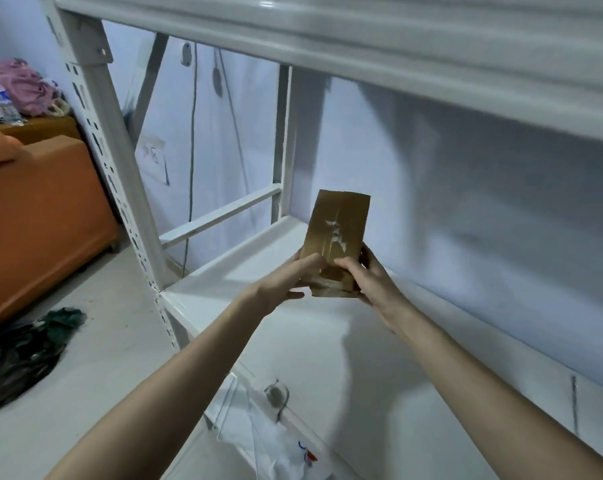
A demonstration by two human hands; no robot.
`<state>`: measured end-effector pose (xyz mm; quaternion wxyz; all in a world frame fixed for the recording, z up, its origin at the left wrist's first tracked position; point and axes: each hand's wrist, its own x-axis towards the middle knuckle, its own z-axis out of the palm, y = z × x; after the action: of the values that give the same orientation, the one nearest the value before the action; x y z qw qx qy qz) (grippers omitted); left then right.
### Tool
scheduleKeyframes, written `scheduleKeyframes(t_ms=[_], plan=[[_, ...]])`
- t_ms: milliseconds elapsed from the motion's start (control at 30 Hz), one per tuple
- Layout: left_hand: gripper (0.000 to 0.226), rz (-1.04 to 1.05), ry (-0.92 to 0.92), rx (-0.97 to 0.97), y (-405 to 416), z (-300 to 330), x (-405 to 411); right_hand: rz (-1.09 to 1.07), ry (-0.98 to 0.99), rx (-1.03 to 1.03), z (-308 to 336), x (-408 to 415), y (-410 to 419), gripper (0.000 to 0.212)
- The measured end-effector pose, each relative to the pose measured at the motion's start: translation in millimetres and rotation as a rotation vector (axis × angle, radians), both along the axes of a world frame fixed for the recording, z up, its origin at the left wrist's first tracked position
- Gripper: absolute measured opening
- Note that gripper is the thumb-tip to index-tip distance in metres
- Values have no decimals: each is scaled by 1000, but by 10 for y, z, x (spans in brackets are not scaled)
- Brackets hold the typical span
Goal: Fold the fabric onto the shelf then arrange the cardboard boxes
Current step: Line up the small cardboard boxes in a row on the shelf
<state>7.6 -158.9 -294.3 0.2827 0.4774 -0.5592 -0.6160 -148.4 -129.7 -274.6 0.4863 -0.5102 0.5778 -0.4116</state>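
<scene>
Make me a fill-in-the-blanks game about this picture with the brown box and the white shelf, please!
1. The small brown cardboard box is held by ____ hands, the left hand and the right hand.
2. The box is held above the ____ metal shelf.
3. The dark green crumpled fabric lies on the ____.
4. The big cabinet at the left is ____.

Missing words: two; white; floor; orange
</scene>
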Motion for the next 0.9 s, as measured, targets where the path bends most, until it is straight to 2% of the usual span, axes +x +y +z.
scheduleKeyframes(t_ms=[133,333,467,567,700,767,900], plan=[[26,-123,10,-23,342,220,-603,-34,56,-67,292,-615,535,32],[64,-266,-52,-112,1035,576,-1642,-181,121,-58,535,-1561,1469,22],[45,-353,-28,-165,1641,788,-2383,-288,168,-76,698,-2229,2221,18],[41,-413,-7,-208,2118,877,-2930,-375,205,-71,786,-2727,2778,25],[32,-485,68,-199,2751,905,-3548,-486,197,-42,822,-3257,3466,23],[32,-523,71,-168,3049,866,-3841,-547,200,-19,803,-3488,3806,30],[43,-537,82,-122,3549,726,-4331,-654,261,26,766,-3864,4379,72]])
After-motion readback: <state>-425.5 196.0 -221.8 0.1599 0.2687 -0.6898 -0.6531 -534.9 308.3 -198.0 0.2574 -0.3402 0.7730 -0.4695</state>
